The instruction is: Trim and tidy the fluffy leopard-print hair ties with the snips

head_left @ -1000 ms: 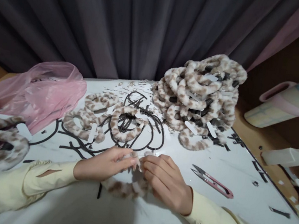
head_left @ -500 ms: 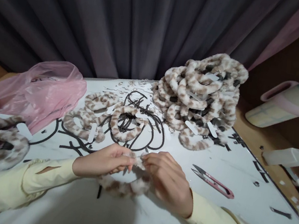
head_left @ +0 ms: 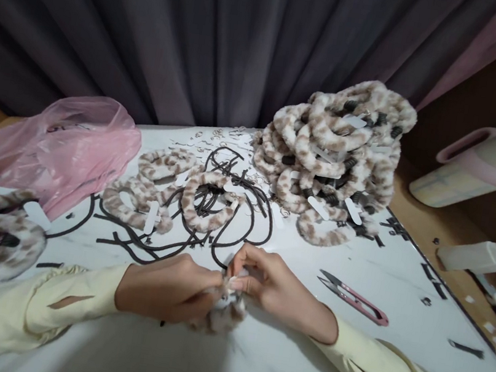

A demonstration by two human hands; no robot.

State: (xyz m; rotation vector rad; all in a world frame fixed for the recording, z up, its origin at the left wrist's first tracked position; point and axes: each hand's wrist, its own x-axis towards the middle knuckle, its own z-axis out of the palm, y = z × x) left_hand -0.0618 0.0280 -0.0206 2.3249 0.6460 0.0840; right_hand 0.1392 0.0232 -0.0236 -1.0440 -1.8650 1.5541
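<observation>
Low over the front of the white table, my two hands meet at a fluffy cream-and-brown spotted ring [head_left: 224,318]. My left hand [head_left: 172,286] is closed round its left side, with the knuckles toward me. Thumb and fingers of my right hand [head_left: 264,282] pinch the ring's upper part, right beside the left fingertips. Most of the ring is hidden behind the left hand, so what exactly lies between the fingertips cannot be made out. Just beyond the hands lies a similar plush ring [head_left: 191,218] with a white tag, on top of black cords [head_left: 267,214].
A tall heap of plush rings [head_left: 325,132] stands at the back right. Pink thread snips [head_left: 358,303] lie right of my hands. A pink plastic bag [head_left: 95,151] and more rings [head_left: 20,239] are at left. On the right stand a tumbler [head_left: 469,172] and a white bottle [head_left: 480,257].
The ring has turned and now sits mostly behind my left hand, which has rolled over it. My right hand has rotated, and its fingers now pinch close against the left ones.
</observation>
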